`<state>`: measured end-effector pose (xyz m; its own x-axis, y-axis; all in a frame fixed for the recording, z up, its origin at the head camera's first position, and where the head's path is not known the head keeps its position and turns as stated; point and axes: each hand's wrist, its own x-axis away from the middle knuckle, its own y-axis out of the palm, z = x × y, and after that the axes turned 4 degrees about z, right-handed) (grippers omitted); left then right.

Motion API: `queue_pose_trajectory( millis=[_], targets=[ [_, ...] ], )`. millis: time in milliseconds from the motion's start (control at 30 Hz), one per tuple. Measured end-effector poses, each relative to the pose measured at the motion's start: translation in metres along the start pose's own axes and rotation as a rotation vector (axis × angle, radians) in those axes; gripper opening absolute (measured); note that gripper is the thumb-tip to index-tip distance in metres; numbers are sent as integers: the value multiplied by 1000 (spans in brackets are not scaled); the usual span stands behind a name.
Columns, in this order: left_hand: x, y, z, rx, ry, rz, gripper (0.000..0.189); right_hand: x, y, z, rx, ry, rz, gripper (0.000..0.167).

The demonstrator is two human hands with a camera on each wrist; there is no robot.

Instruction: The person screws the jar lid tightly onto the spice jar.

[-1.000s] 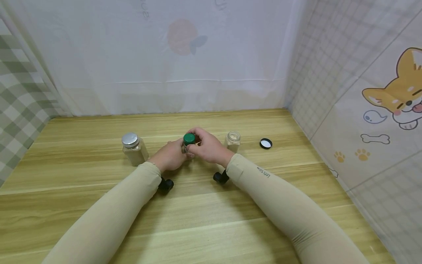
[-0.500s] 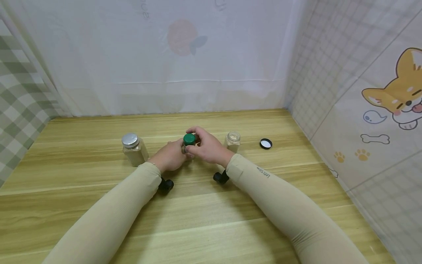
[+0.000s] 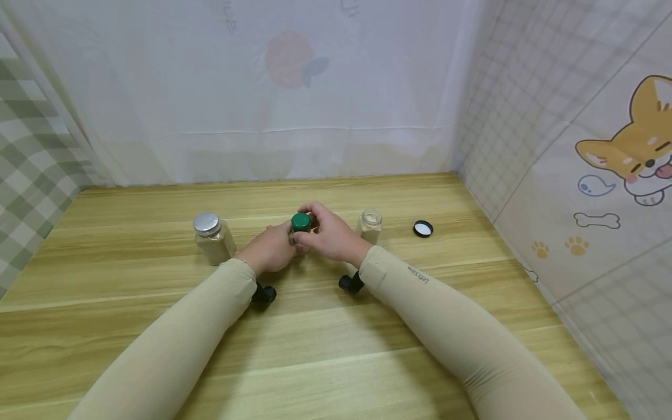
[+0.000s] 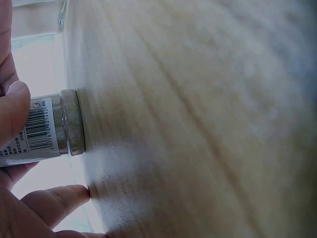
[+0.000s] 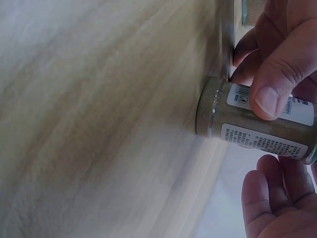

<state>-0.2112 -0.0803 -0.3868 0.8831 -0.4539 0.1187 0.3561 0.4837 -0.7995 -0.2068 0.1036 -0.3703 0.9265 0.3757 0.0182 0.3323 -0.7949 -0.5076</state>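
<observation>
A small spice jar with a green cap (image 3: 301,222) stands between both hands at mid table. My left hand (image 3: 269,248) grips its body, with the thumb lying across the label in the right wrist view. Brownish contents show through the jar (image 5: 220,106), whose base is at the tabletop. In the left wrist view a barcode label (image 4: 39,126) faces the camera. From the right, my right hand (image 3: 333,232) pinches the green cap between thumb and fingers. Whether the cap is loose cannot be seen.
To the left stands a larger jar (image 3: 215,245) with a silver lid. Behind the right wrist is a lidless glass jar (image 3: 370,224) with pale contents. A black lid (image 3: 423,228) lies inside-up farther right. Curtains border the wooden table (image 3: 325,361).
Both hands stay at the jar, with only very slight motion of the right fingers and thumb at the green cap. The other jars and the black lid have not moved.
</observation>
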Motion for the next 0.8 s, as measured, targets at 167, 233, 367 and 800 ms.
queue_pose_trajectory(
  millis=[167,233,367,800],
  targets=[
    [0,0,0,-6,5,1,55,0,0,1,3,-22,-7,44],
    [0,0,0,-6,9,1,57,-1,0,1,11,-33,-6,38],
    [0,0,0,-2,6,5,55,-1,0,1,18,-26,4,33],
    [1,-1,1,-2,6,0,55,-1,-2,2,13,-28,-22,49]
  ],
)
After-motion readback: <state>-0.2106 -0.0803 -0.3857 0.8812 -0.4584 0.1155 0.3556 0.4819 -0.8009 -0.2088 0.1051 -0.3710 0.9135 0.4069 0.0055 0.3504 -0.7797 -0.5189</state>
